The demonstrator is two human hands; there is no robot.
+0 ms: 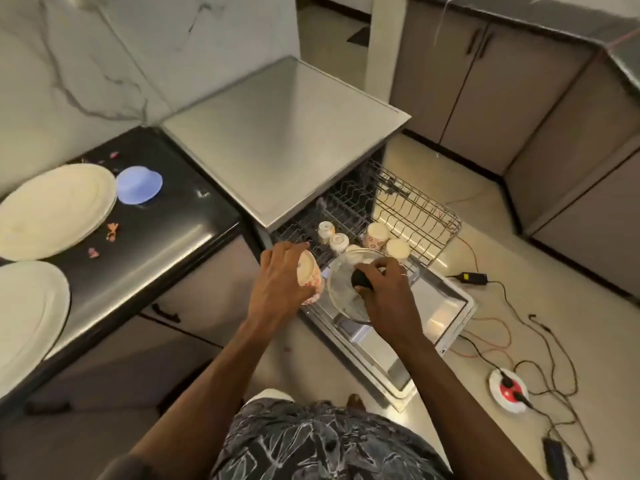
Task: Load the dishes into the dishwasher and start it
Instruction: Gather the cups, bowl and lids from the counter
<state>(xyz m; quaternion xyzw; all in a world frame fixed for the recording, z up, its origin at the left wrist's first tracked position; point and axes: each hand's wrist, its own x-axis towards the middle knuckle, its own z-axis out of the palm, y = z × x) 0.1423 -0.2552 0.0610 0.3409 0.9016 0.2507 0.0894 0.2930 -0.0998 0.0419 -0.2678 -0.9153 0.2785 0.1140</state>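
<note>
The dishwasher (284,140) stands open, its door (446,306) folded down and its wire rack (419,206) pulled out. Several floral cups (375,235) sit upside down in the rack. My left hand (277,275) grips a floral cup (310,275) above the rack's near left corner. My right hand (384,289) holds a glass lid (341,289) by its black knob over the near edge of the rack. Two white plates (55,209) and a blue bowl (139,185), upside down, lie on the dark counter (166,244) to the left.
Cables, a black adapter (472,277) and a round white-and-red power socket (508,386) lie on the floor to the right of the door. Grey cabinets (519,98) line the far right. Small pink scraps are scattered on the counter.
</note>
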